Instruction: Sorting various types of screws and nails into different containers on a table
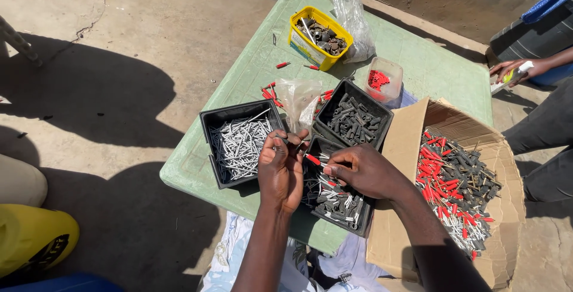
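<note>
- Left hand [280, 172] pinches a thin metal pin [290, 143]; its tip is hard to see.
- Right hand [364, 171] grips a red-capped pin [314, 160] above the black tray [364, 223], fingertips partly hidden.

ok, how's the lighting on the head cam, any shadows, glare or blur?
Head view: hard sunlight, deep shadows on the concrete floor at left; the nails in the black tray glint, the clear plastic bag shows glare; both hands, left hand and right hand, are sharp, no motion blur; slight wide-angle stretch at the edges.
</note>
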